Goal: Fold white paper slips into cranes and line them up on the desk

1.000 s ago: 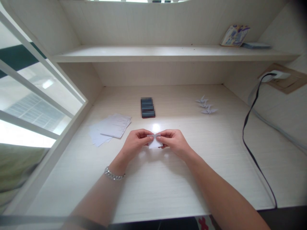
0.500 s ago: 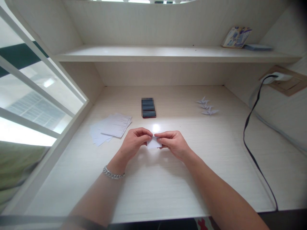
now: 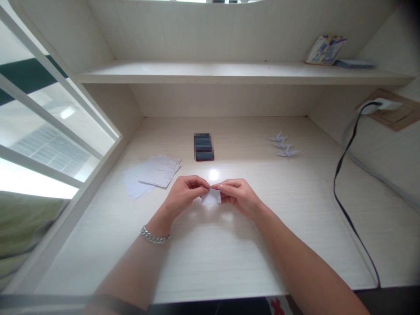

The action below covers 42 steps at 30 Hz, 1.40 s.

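Between my two hands is a small folded piece of white paper (image 3: 211, 197), held just above or on the desk. My left hand (image 3: 187, 192), with a silver chain bracelet at the wrist, pinches its upper left edge between thumb and fingers. On the other side my right hand (image 3: 238, 194) grips the upper right edge, its thumb and index fingertip close to the left fingertips. The fingers hide part of the paper's edges. Several folded paper cranes (image 3: 285, 146) stand at the back right, and a loose pile of white paper sheets (image 3: 159, 170) lies to the left.
A dark rectangular object (image 3: 204, 147), blurred out, lies behind my hands. A black cable (image 3: 341, 203) runs from the wall socket (image 3: 393, 109) down the desk's right side. The shelf (image 3: 210, 70) above carries a small colourful box (image 3: 326, 49). A barred partition (image 3: 59, 113) borders the left.
My fingertips have drawn closer together along the paper's top edge, and the right fingers have shifted slightly on it. The paper is still between both hands.
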Each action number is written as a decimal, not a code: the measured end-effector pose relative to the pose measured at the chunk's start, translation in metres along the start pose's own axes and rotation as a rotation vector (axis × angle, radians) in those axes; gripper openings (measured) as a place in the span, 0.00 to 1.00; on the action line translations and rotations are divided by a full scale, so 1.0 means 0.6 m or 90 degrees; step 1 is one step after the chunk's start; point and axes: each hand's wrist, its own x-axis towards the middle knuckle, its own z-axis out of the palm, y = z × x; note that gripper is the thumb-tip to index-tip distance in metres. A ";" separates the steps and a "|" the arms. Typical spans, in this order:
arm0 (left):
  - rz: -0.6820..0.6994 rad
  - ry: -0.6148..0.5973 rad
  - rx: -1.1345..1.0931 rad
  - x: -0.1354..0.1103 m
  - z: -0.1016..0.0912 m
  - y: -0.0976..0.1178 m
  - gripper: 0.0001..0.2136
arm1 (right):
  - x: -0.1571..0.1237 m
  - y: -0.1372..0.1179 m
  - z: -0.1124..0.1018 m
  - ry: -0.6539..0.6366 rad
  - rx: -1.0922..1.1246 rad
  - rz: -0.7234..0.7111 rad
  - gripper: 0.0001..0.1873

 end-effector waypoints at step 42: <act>-0.037 0.111 -0.148 0.011 0.025 -0.014 0.12 | 0.008 0.011 0.012 0.129 0.015 -0.014 0.10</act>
